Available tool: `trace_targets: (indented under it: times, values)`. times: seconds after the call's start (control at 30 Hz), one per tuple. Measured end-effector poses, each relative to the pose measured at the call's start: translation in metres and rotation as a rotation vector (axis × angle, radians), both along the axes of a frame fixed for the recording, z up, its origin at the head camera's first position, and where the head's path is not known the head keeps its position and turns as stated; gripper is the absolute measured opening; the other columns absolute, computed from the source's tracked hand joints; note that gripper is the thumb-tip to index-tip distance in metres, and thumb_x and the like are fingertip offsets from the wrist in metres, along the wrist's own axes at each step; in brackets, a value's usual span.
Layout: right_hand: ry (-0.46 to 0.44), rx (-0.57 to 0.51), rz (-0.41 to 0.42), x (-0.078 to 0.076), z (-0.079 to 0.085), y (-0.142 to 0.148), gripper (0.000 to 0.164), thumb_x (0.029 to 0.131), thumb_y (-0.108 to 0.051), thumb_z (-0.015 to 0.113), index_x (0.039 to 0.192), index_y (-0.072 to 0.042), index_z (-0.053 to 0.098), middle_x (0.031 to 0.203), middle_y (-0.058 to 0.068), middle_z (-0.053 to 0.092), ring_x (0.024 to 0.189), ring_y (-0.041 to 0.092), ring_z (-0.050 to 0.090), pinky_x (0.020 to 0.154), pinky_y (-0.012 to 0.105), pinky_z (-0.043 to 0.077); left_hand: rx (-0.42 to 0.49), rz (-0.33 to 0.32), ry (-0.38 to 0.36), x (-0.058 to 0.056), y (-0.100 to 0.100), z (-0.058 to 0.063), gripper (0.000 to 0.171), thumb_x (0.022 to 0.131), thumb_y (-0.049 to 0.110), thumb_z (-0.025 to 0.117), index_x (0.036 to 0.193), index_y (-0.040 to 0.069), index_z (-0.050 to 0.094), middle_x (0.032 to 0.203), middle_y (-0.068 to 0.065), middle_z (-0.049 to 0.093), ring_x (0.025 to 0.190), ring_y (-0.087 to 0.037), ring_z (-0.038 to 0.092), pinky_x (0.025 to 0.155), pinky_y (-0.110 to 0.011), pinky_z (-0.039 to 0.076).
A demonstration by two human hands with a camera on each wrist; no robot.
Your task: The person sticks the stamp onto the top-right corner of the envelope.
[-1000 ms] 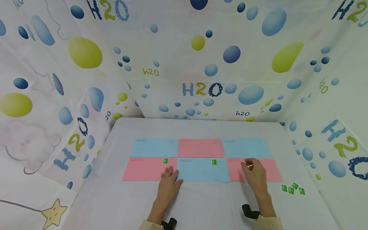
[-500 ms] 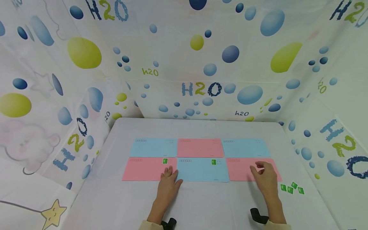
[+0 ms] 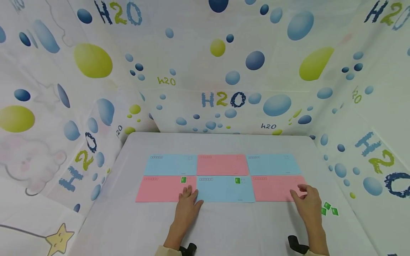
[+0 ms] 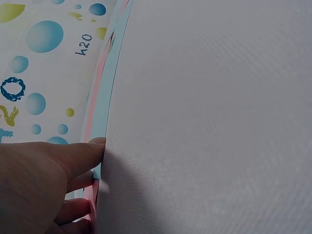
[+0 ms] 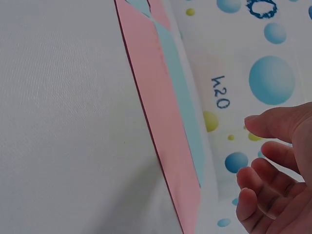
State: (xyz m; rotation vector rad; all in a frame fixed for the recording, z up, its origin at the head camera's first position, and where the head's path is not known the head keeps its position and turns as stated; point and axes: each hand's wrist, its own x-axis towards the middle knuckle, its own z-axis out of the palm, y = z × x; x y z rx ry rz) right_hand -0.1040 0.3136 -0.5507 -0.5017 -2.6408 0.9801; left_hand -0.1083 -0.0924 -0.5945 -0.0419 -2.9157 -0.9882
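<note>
Sticking on stamps, it seems: one green stamp (image 3: 183, 180) on the left pink envelope (image 3: 157, 190), another on the middle blue envelope (image 3: 221, 192). Left hand (image 3: 187, 206) rests near their seam, fingers slightly spread; right hand (image 3: 308, 204), thumb and forefinger parted, nothing seen between, hovers beside the loose stamps (image 3: 334, 211). Fetching one likely calls for a neat pinch.

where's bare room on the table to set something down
The table is bare between the left hand and right hand, nearer than the cards; also between the cards and its far edge, and left of them. Crowded: the cards' right end, with the right hand and green stamps.
</note>
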Motion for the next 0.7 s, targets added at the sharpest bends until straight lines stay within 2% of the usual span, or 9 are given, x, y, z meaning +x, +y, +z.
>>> trace_targets:
  times: [0.5,0.67,0.7]
  values:
    - [-0.074,0.001,-0.098,0.012,-0.006,0.036,0.045,0.093,-0.020,0.067,0.125,0.010,0.058,0.119,0.028,0.055,0.090,0.037,0.061,0.055,0.017,0.040,-0.003,-0.008,0.010,0.000,-0.001,-0.001,0.047,0.091,0.022,0.073,0.129,-0.003,0.065,0.148,-0.029,0.048,0.142,-0.047,0.041,0.116,-0.062,0.033]
    - [-0.134,-0.002,-0.138,0.015,-0.012,0.049,0.047,0.093,-0.021,0.066,0.127,0.010,0.056,0.123,0.030,0.052,0.097,0.042,0.061,0.062,0.026,0.043,-0.005,-0.013,0.018,-0.001,-0.001,-0.002,0.047,0.091,0.021,0.072,0.130,-0.004,0.064,0.148,-0.030,0.048,0.142,-0.048,0.041,0.116,-0.062,0.033]
    - [-0.145,-0.006,-0.144,0.015,-0.013,0.051,0.048,0.094,-0.021,0.065,0.127,0.011,0.055,0.123,0.031,0.051,0.100,0.043,0.059,0.066,0.032,0.046,-0.006,-0.012,0.017,-0.001,-0.001,-0.002,0.047,0.091,0.021,0.072,0.130,-0.004,0.064,0.148,-0.030,0.048,0.142,-0.048,0.041,0.116,-0.062,0.033]
